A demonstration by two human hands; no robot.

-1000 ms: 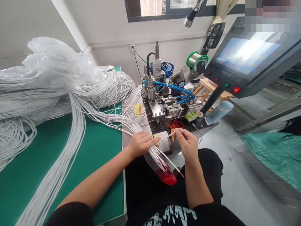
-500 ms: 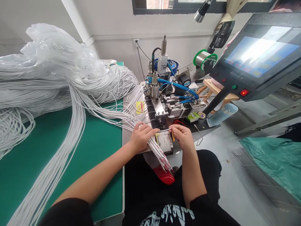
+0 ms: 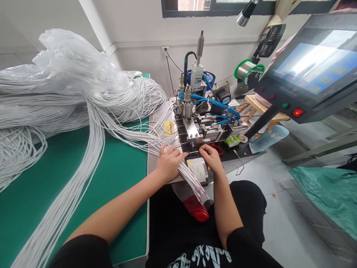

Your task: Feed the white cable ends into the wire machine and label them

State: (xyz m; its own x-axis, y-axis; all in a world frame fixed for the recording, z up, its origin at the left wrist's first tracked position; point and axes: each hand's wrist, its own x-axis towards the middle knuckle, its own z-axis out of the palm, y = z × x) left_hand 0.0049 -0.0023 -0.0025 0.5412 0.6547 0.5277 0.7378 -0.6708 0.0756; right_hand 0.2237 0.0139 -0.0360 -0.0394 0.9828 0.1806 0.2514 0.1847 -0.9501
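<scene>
My left hand (image 3: 169,162) is closed over a bundle of white cables (image 3: 192,178), whose pinkish-red ends hang below it toward my lap. From the fingertips of this hand a single white cable (image 3: 193,152) runs across to my right hand (image 3: 210,156), which pinches it near its end. Both hands are at the front edge of a benchtop machine (image 3: 192,126) with metal cylinders and blue air hoses. Just below the single cable is a small block with a whitish pad (image 3: 198,169). The cable's very tip is hidden by my right fingers.
Coiled white cables under clear plastic (image 3: 80,70) cover the left of the green tabletop (image 3: 122,178). A control screen (image 3: 315,70) overhangs the right side, near a solder wire spool (image 3: 249,71). A red object (image 3: 196,211) sits below the cable ends.
My right hand has moved slightly closer to the machine, bringing the single cable's end nearer to it. An upper rod on the machine stands higher. The whole view has shifted a little.
</scene>
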